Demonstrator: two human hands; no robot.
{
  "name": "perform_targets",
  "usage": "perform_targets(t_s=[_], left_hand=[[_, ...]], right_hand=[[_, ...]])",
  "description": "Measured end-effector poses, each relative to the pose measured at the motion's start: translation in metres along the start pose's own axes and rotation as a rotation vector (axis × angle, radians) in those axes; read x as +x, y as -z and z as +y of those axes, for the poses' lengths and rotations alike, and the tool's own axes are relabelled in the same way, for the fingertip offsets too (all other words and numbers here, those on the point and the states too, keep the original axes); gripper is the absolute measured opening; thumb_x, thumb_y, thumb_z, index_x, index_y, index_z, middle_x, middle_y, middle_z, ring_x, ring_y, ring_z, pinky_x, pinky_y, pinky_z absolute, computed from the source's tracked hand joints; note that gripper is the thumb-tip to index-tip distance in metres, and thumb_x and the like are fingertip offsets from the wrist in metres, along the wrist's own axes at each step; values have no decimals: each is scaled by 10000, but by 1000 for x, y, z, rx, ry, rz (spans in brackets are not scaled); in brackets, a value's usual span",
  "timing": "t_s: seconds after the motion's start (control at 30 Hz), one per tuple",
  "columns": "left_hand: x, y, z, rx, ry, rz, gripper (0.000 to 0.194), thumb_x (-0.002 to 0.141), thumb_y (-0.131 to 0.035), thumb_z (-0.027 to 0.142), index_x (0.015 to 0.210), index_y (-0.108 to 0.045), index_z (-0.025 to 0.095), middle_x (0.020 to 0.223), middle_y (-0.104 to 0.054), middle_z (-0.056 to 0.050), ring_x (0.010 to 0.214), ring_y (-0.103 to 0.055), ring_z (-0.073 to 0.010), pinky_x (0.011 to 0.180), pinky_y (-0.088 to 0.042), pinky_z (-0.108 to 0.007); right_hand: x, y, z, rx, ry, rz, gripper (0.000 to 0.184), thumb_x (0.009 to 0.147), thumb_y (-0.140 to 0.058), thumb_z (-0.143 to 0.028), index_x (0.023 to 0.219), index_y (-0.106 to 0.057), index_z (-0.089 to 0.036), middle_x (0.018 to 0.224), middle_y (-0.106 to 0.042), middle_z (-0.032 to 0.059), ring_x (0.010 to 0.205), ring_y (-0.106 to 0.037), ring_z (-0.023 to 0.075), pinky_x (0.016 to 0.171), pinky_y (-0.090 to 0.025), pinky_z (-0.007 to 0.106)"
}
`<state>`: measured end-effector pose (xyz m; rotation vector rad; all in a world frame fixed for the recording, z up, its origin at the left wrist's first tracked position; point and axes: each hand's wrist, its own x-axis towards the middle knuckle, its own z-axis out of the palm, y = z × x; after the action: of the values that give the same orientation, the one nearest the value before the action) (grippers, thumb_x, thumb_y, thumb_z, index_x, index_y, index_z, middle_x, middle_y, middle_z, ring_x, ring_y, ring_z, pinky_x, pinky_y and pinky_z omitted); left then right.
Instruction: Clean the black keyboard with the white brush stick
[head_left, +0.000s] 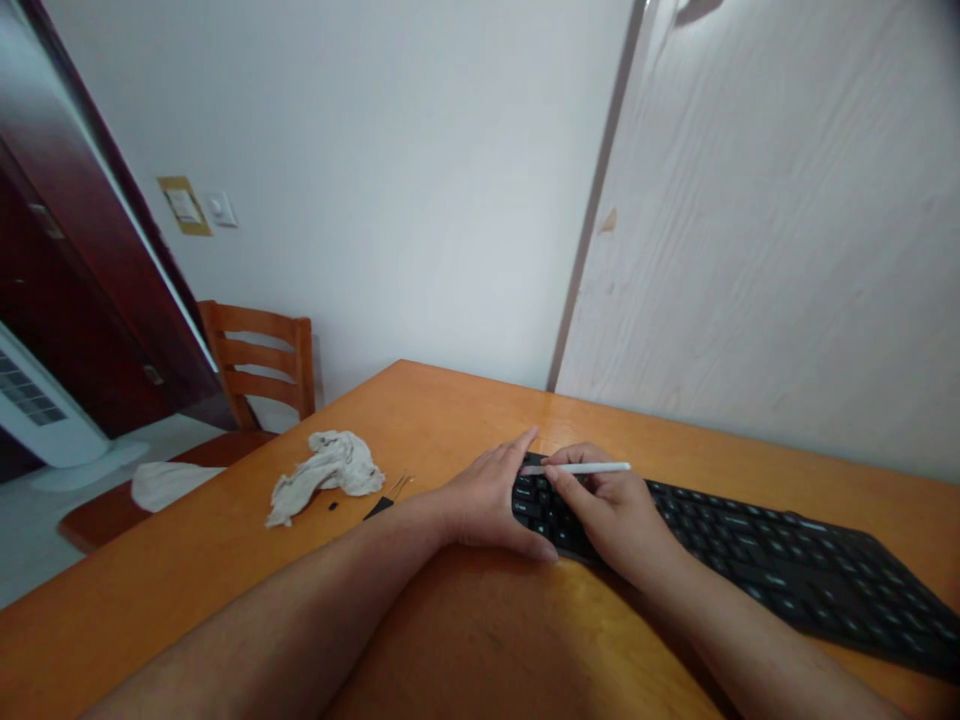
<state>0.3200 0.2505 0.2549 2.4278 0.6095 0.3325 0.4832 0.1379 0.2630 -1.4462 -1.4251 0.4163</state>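
A black keyboard [780, 562] lies at an angle on the wooden table, its left end between my hands. My left hand [491, 500] grips that end, with the thumb along the near edge and the fingers towards the far edge. In my right hand [611, 505] is a slim white pen-like stick [600, 467], pinched between thumb and fingers. Its thin tip points left and reaches the keys in the far left corner. I cannot make out exactly what kind of tool it is. My right hand covers part of the keys beneath it.
Left of my hands, a crumpled whitish cloth [330, 473] lies on the table [450, 410]. Near it are a small black piece [333, 506], a flat black object [379, 508] and some thin sticks [401, 484]. A wooden chair [259, 365] stands beyond the left edge; a wall [420, 200] rises behind.
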Motion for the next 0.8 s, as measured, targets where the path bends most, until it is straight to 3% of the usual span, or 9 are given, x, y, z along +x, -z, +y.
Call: perform_targets(t_s=[0.23,0.5,0.67,0.8], left_hand=[[1,-2,-5,-10,-33,18,1489,426,-849,676,1588,-44,209,1616,-232,-179,1457,-272,-397,1173,-267,-508],[1,1,-1,-5,-18,-4,1492,426,-800,757,1586,-66,174,1610,-234,-195,1459,-262,-399,1178,-256,-516],[1,-1,-3,17,-16,-9,1478,438,-811,731,1587,-54,190,1612,-240,-178,1457,-271,-397,1174,-267,-499],[1,0,-3,21,-21,-15,1474,448,-825,699,1588,-42,189,1610,-243,-186,1458,-272,-387,1177,-259,-496]], right_hand=[[0,-1,7,-97,-1,-61,178,920,-562,-364,898,-659,-216,892,-708,41,863,-649,214,793,-483,342],[2,9,2,-142,-14,66,213,929,-548,-387,834,-636,-217,800,-669,26,777,-623,204,737,-457,334],[-1,-1,6,-73,18,-6,187,921,-572,-378,939,-665,-218,941,-698,47,924,-642,225,840,-474,354],[-1,-1,7,-115,-5,-34,174,919,-569,-365,906,-664,-220,901,-699,41,881,-646,222,814,-478,353]])
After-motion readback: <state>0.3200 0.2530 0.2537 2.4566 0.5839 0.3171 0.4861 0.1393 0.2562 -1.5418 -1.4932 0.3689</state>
